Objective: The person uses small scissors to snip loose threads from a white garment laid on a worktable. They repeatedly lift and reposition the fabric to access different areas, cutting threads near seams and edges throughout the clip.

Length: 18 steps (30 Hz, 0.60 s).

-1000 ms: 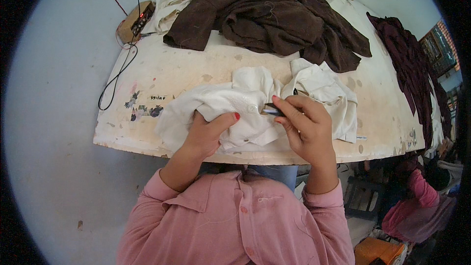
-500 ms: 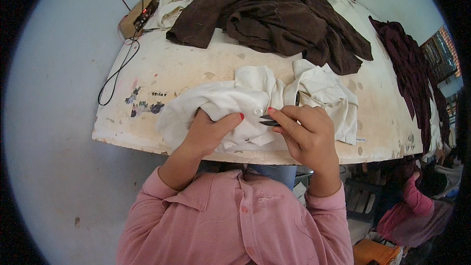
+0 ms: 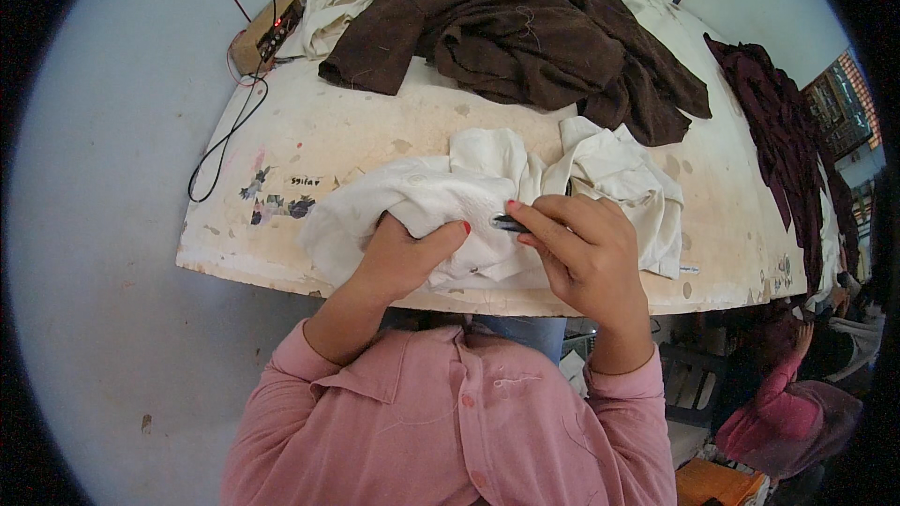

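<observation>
A white garment (image 3: 412, 186) lies bunched near the table's front edge. My left hand (image 3: 403, 253) grips it, with the thumb on top and the other fingers hidden under the cloth. In my right hand (image 3: 589, 248) is a pair of dark thread snips (image 3: 511, 224), pinched between thumb and fingers. The blade tips are together and rest at a small pale button (image 3: 495, 220) on the garment. Whether they touch the thread there is too small to tell.
A dark brown garment (image 3: 525, 47) is heaped across the far side of the worn table (image 3: 291, 150). Back left stands a small box-like device (image 3: 265, 35) with black cables. Maroon cloth (image 3: 764, 122) hangs over the right edge. Another person in a pink sleeve (image 3: 783, 394) is at lower right.
The snips' blades have closed from apart to together and moved slightly left, onto the button. My left hand stays nearly in place. At lower right, the other person's arm has shifted.
</observation>
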### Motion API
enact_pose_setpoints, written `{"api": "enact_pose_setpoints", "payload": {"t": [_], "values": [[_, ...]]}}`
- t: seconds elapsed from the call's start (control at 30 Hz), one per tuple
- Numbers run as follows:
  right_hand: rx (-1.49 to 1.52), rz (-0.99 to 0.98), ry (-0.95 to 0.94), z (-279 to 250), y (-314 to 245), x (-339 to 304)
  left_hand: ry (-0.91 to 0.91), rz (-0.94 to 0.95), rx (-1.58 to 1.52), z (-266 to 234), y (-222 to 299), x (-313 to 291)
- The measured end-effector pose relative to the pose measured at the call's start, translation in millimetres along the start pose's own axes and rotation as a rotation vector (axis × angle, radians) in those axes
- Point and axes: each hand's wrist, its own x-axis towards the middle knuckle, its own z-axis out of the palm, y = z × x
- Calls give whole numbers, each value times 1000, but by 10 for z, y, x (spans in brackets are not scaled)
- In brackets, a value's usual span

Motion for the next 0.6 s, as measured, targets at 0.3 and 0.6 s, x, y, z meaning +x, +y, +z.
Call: {"api": "enact_pose_setpoints", "payload": {"t": [0.3, 0.6], "values": [[320, 256, 56, 153, 44, -33, -4, -73, -45, 12, 55, -9], [604, 612, 16, 445, 230, -447, 166, -62, -717, -12, 17, 70]]}}
